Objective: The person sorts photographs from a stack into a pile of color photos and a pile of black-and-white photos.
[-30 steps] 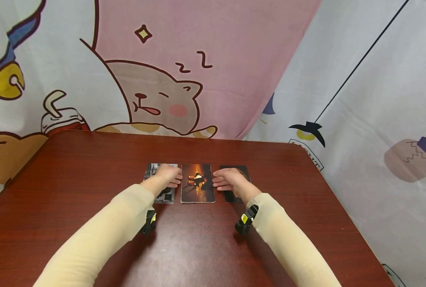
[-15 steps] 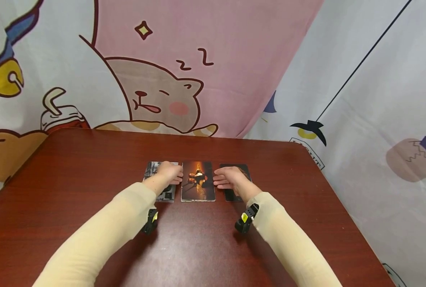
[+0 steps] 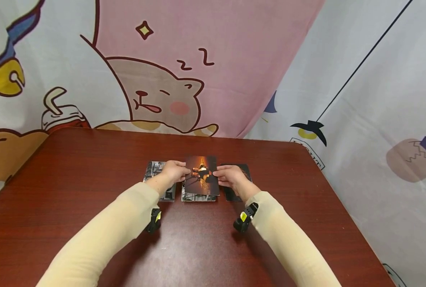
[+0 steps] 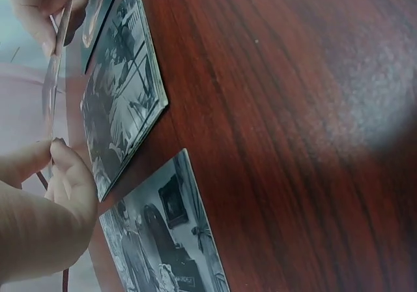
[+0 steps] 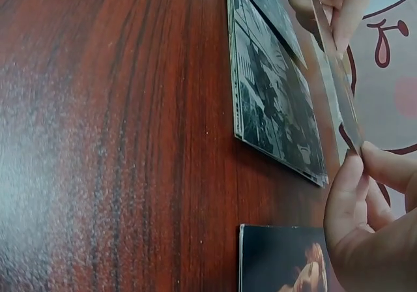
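Note:
A photo card [image 3: 201, 181] with a dark orange picture is held up above the middle pile. My left hand [image 3: 174, 172] pinches its left edge between thumb and fingers, and my right hand [image 3: 232, 176] pinches the right edge. Both wrist views show the card [image 4: 55, 87] almost edge-on, raised off the table. Under it lies a stack of cards [image 5: 273, 96] with a black-and-white picture on top. To the left, partly behind my left hand, is a black-and-white photo card [image 4: 166, 233]. On the right a dark card [image 5: 280, 259] lies partly covered by my right hand.
The brown wooden table [image 3: 195, 247] carries the cards in a row near its far side. Behind it hangs a cloth [image 3: 234, 59] printed with cartoon animals. Each wrist bears a black strap with a small camera [image 3: 154, 220].
Both hands have taken hold of the orange-picture card and lifted it off the middle stack, uncovering a black-and-white picture. My left hand has shifted slightly right.

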Demonstrator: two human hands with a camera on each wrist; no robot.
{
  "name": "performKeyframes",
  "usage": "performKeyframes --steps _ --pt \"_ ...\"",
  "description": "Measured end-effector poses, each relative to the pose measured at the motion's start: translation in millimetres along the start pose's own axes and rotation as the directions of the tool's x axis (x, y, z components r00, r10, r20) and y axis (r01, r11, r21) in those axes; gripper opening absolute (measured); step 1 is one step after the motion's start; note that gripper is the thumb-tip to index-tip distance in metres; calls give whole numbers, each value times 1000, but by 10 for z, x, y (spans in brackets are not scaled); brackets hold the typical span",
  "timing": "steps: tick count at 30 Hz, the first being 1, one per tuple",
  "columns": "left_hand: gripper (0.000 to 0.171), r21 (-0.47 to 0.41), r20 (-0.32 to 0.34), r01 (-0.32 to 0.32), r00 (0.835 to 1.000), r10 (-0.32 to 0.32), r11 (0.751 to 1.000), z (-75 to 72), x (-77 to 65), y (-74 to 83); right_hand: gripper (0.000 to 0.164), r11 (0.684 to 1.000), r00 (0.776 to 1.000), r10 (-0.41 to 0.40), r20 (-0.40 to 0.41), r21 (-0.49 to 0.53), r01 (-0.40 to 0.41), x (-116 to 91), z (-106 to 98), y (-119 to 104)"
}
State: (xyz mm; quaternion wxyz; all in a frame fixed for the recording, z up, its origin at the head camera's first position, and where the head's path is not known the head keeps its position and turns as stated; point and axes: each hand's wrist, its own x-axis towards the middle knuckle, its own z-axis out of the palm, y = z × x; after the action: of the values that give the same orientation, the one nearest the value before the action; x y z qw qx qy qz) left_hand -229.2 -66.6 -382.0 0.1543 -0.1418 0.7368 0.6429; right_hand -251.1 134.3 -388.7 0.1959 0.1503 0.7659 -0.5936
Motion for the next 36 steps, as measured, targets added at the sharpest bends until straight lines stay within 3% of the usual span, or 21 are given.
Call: performKeyframes --steps 14,25,36 --pt "44 8 14 0 1000 0 1000 64 -55 58 36 997 999 -47 22 -68 48 -34 -54 -7" --pt "42 4 16 -10 1000 10 1000 99 -30 103 34 995 999 -35 41 -91 39 -64 -143 -69" --pt "40 -30 58 -7 998 9 1000 187 -21 173 34 996 999 -13 32 -91 15 -46 -282 -72"
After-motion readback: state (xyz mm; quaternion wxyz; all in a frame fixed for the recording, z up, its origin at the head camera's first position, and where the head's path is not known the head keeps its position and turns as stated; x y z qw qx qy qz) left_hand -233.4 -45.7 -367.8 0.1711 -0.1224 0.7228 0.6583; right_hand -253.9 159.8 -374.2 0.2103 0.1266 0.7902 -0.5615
